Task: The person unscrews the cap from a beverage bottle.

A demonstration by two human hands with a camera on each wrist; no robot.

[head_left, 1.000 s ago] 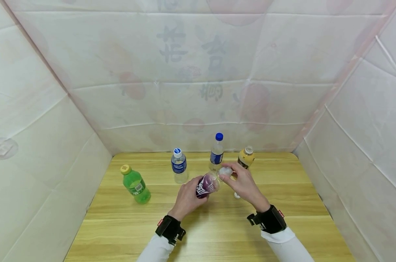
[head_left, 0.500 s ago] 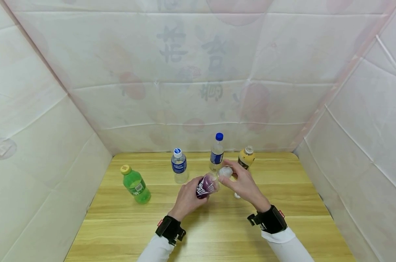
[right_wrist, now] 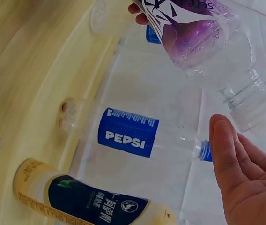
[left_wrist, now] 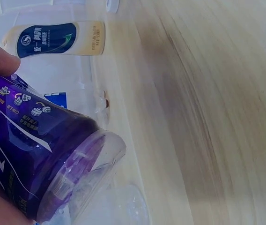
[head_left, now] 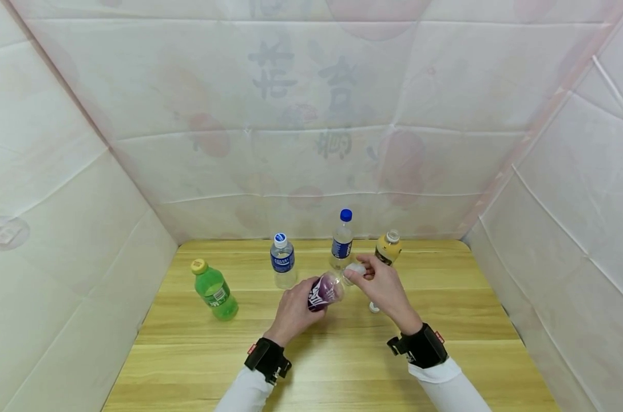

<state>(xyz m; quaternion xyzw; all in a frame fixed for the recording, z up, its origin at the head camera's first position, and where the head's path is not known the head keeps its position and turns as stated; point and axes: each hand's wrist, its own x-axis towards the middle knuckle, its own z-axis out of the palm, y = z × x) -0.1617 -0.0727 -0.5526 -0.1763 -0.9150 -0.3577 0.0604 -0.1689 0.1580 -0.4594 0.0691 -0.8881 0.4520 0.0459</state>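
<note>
My left hand (head_left: 294, 312) grips a bottle with a purple label (head_left: 325, 290), fingers round its body. The bottle leans over to the right, and its clear base (left_wrist: 77, 183) shows in the left wrist view. At its neck is a translucent domed cap (right_wrist: 254, 112). My right hand (head_left: 385, 286) has thumb and fingers on either side of that cap, pinching it in the head view. Just behind the right hand stand a Pepsi bottle (right_wrist: 128, 132) with a blue cap and a yellowish milk tea bottle (head_left: 388, 249), whose mouth is bare.
A white cap (head_left: 374, 307) lies on the wooden table (head_left: 342, 366), partly behind my right hand. A blue-labelled clear bottle (head_left: 282, 262) stands back left of the hands, and a green bottle (head_left: 215, 290) farther left. Pale cloth walls (head_left: 301, 171) enclose the table's back and sides.
My right hand's fingers have shifted around the cap, spreading and then drawing in again. The left hand and purple-labelled bottle keep their place, as do the standing bottles.
</note>
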